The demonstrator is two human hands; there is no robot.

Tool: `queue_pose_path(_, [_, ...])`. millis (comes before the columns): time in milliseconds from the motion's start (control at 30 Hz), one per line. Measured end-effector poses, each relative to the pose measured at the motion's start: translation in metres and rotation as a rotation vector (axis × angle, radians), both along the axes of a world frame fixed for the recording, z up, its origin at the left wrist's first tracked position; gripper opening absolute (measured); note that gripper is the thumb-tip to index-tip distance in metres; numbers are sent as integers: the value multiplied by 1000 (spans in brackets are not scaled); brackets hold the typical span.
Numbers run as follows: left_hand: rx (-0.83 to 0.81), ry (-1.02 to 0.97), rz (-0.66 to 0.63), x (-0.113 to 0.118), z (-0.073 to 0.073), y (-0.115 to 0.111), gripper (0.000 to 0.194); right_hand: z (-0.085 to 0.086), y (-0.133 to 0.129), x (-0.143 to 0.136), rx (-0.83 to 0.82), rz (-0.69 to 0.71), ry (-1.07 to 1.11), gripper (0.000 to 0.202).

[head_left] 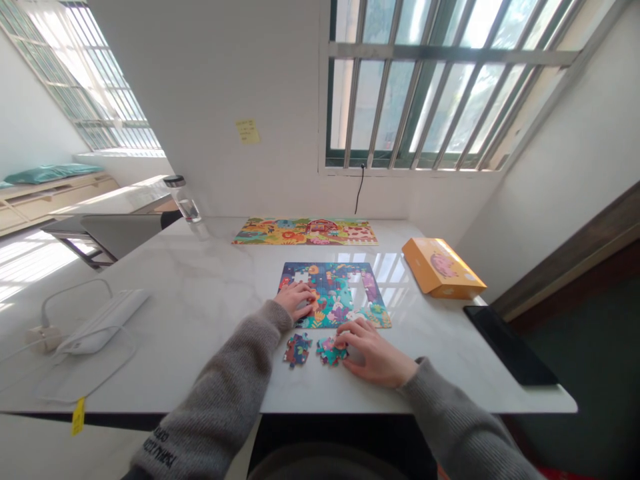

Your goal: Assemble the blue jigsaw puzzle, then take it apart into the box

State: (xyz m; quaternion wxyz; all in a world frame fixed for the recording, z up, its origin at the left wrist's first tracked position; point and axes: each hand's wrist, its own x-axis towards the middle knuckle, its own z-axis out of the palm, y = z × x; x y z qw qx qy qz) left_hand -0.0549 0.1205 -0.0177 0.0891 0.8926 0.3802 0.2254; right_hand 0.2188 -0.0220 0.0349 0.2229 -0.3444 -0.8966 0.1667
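Observation:
A partly filled jigsaw puzzle [340, 300] with animals and plants lies on the table in front of me, with gaps at its upper left and upper right. My left hand [297, 300] rests on the puzzle's left side, fingers spread over it and holding nothing. Below the puzzle's lower edge, my right hand [373, 350] has its fingertips closed at a teal puzzle piece [327, 351], partly hidden by the fingers. To its left lies a small cluster of dark blue and red puzzle pieces [298, 350], touched by neither hand.
A long animal picture strip [305, 231] lies near the wall. An orange box [443, 267] and a black flat device [510, 347] are on the right. At the left are a power strip [107, 322] with cables and a clear bottle [185, 200].

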Motion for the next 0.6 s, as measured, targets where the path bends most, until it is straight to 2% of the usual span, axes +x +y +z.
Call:
queue_pose_path(167, [-1, -3, -27, -2, 4, -3, 23, -1, 3, 1, -25, 9, -10, 25])
queue_pose_path(367, [-10, -26, -7, 1, 6, -4, 22, -2, 2, -1, 24, -27, 43, 38])
queue_pose_path(467, [-71, -174, -28, 6, 13, -6, 23, 0, 6, -3, 81, -73, 106, 39])
queue_pose_path(600, [-351, -491, -63, 15, 29, -15, 35, 10, 21, -8, 172, -120, 154, 41])
